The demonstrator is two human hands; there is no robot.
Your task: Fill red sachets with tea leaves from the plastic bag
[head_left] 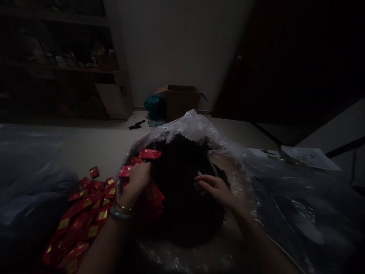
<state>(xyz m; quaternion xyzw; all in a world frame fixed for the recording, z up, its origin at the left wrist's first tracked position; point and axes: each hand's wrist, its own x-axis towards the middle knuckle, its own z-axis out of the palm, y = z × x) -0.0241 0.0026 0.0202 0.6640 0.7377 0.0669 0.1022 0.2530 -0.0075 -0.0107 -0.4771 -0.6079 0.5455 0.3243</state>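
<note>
A heap of dark loose material (182,182) lies in an opened clear plastic bag (188,123) in front of me. My left hand (139,177), with bangles at the wrist, is curled at the heap's left edge, closed on a red packet (155,198). My right hand (212,188) rests on the heap's right side, fingers bent, pinching a small pale object (199,174). Several red packets with gold labels (85,213) are piled at the lower left. More red packets (149,153) lie at the bag's rim.
The room is dim. A cardboard box (181,99) and a teal bundle (155,107) stand by the far wall. Shelves (62,64) fill the left. Crumpled plastic (299,213) spreads to the right, with papers (308,156) beyond. A dark item (137,124) lies on the floor.
</note>
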